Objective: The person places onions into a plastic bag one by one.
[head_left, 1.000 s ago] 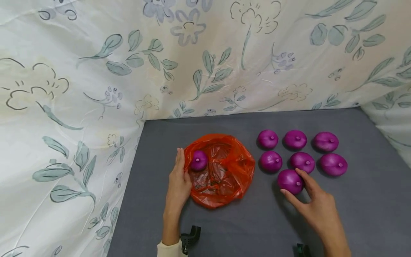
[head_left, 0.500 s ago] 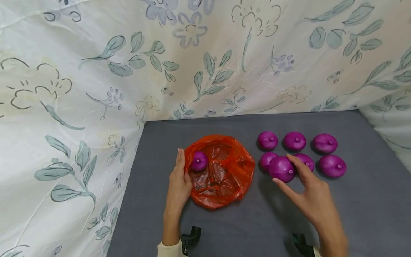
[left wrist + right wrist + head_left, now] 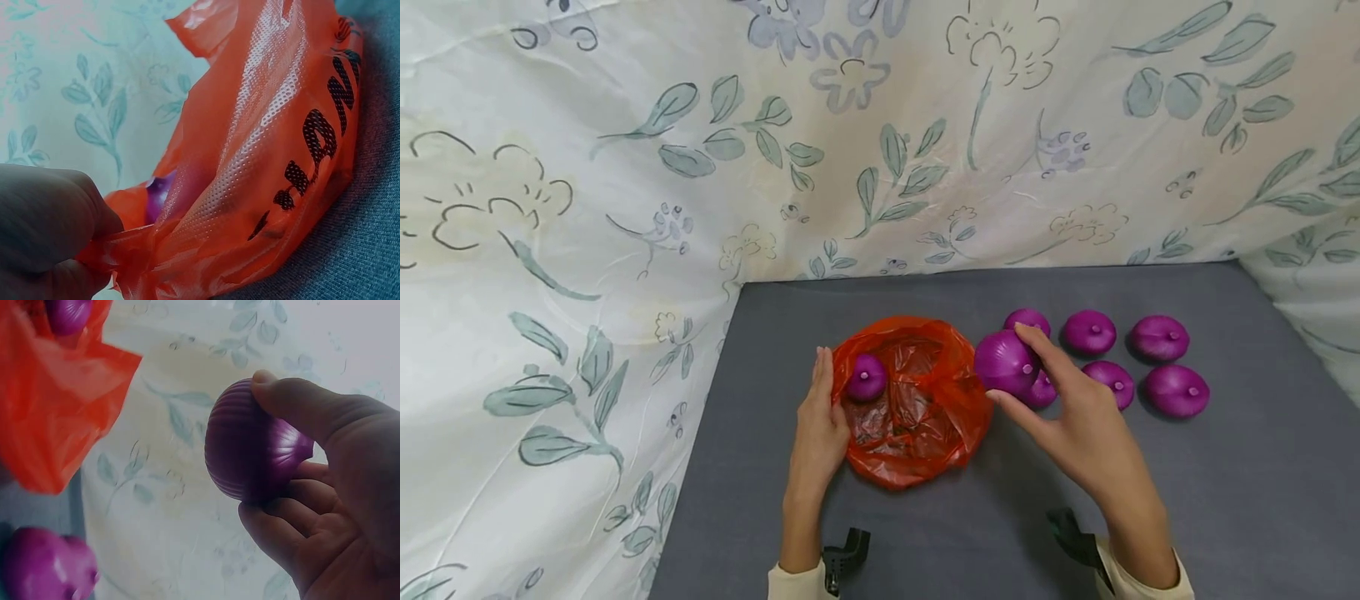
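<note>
My right hand [image 3: 1086, 425] holds a shiny purple onion [image 3: 1003, 362] between thumb and fingers, raised at the right rim of an orange-red plastic bag [image 3: 951, 417]. In the right wrist view the ribbed side of the held onion [image 3: 240, 444] faces away from the palm. The bag's mouth is spread wide, and another purple onion [image 3: 866, 377] lies inside at the left. At the bag's left side my left hand [image 3: 818, 429] pinches its edge, as the left wrist view shows. Black print runs along the bag's outer wall [image 3: 250, 181].
Several more purple onions stand in two rows right of the bag, among them a far right one [image 3: 1159, 338] and a near right one [image 3: 1177, 392]. The grey tabletop [image 3: 925, 542] meets a floral cloth [image 3: 880, 167] at the back and sides.
My right hand has lifted the onion and carried it leftward, from the front of the rows to the bag's right rim. My left hand stays at the bag's left edge.
</note>
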Available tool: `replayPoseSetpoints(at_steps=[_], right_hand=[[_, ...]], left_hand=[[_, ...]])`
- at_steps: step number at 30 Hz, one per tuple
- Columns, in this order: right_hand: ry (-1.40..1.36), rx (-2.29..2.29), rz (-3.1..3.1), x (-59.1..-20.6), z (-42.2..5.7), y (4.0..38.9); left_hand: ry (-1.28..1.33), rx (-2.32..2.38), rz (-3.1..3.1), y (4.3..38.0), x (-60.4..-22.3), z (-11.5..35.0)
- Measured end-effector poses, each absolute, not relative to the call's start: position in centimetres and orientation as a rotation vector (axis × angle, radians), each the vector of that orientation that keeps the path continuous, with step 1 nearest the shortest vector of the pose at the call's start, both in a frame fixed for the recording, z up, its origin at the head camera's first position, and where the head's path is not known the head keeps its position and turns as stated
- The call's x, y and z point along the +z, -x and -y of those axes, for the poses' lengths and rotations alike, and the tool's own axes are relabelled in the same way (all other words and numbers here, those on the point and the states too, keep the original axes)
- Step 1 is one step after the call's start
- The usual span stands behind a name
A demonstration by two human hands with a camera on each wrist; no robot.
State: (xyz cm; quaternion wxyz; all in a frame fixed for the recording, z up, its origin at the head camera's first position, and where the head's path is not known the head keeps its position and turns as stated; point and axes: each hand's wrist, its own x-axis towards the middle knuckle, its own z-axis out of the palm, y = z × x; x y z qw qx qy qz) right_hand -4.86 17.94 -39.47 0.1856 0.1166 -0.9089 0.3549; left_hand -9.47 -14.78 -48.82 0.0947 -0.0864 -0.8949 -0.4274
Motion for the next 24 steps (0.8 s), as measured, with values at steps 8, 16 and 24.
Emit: replayPoseSetpoints(at_steps=[8,16,24], right_hand=[[-0.400,1.053,2.537,-38.1,-15.9,5.9],[-0.438,1.025,2.560,-37.6,-14.2,7.2],[-0.523,1.109,2.560,-36.6,-11.9,8.5]], left_hand=[[0.248,-1.294,2.655,9.4,-48.6,14.9],[0.270,-1.282,2.642,9.4,-48.9,14.9],[0.263,-1.282,2.644,9.4,-48.8,14.8]])
